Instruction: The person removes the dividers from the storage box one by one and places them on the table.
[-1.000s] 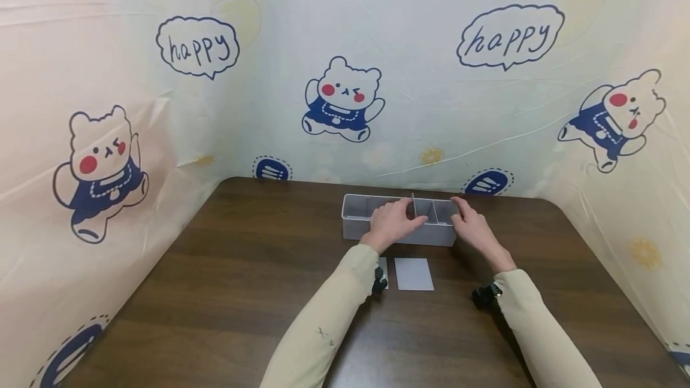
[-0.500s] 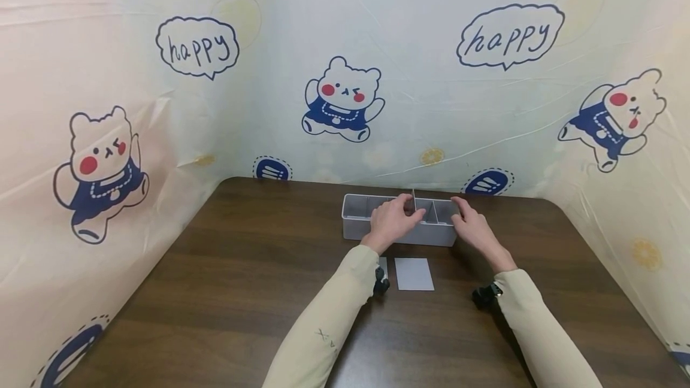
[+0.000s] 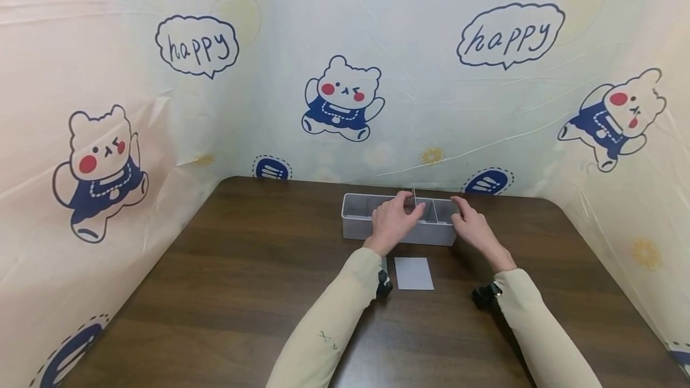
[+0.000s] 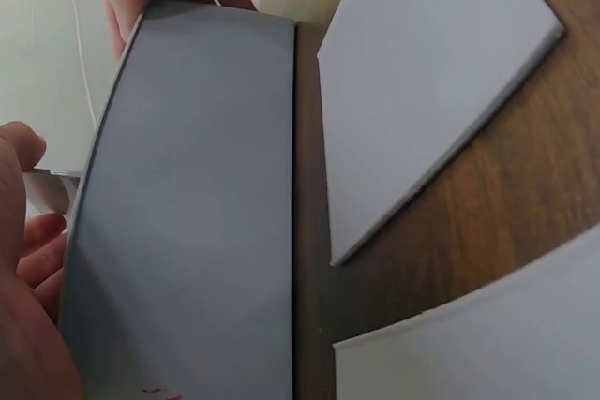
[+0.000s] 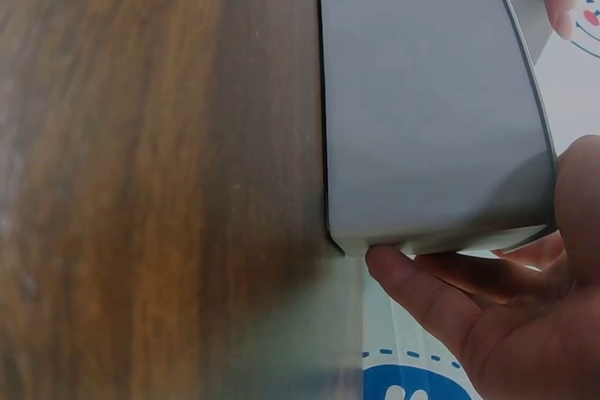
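Observation:
A long grey divided storage box (image 3: 356, 229) with a white rim stands on the table, thin upright partitions inside it. My left hand (image 3: 392, 224) is over its middle and pinches a thin divider (image 3: 414, 191) between thumb and fingers. The divider's upper edge sticks up above the rim; its lower part is down in the box. At the box's right end, my right hand (image 3: 474, 227) grips the end wall. The right wrist view shows right-hand fingers (image 5: 427, 297) against that end. Part of the divider is hidden by the left fingers.
In front of the box, a flat white rectangular panel (image 3: 414, 273) lies on the brown wooden table (image 3: 242, 292). Another panel (image 3: 384, 265) is mostly covered by the left wrist. A printed cloth (image 3: 345, 17) with bear drawings closes off the back and sides.
The left hand has risen slightly, and the divider in it stands higher above the box rim than before. The right hand and the box have stayed in place.

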Demonstrator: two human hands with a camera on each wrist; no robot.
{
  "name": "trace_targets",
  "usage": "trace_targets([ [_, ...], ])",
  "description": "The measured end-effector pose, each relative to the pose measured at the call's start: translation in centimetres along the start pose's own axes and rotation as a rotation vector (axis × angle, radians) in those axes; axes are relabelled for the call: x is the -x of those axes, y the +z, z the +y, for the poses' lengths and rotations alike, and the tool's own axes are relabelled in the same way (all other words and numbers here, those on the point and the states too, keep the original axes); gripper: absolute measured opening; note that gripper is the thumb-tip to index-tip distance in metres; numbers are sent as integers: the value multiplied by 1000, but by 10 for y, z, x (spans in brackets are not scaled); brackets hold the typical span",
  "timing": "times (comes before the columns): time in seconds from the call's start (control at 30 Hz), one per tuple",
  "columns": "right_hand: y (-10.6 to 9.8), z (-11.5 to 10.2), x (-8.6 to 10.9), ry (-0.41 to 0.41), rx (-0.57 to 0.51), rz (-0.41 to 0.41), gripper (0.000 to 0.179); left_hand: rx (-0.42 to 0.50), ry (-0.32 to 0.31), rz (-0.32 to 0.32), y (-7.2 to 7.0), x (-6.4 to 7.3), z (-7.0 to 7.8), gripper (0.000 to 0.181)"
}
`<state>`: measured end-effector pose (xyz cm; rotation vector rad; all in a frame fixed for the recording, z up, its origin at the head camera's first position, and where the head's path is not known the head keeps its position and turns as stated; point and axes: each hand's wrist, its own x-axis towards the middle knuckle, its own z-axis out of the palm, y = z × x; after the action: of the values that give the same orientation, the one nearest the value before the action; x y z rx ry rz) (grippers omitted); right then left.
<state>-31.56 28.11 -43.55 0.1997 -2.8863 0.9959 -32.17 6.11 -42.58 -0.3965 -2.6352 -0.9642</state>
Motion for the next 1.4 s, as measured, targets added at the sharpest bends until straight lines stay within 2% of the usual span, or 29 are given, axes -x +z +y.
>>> trace_targets([
  [0.3,0,-4,0,8,-3,-8,52,88,-30,9,-4,0,7,36],
  [0.5,-1,-3,0,2,9,-2,52,125,-71,54,-2,-1,15,27],
  [0.7,0,-2,0,-1,11,3,52,85,-101,88,-1,-3,19,16],
  [1.03,-1,-3,1,12,11,2,52,1,-65,79,-4,-5,26,14],
  [1.4,-1,-3,1,13,5,3,52,-67,-28,106,-8,-7,31,16],
])
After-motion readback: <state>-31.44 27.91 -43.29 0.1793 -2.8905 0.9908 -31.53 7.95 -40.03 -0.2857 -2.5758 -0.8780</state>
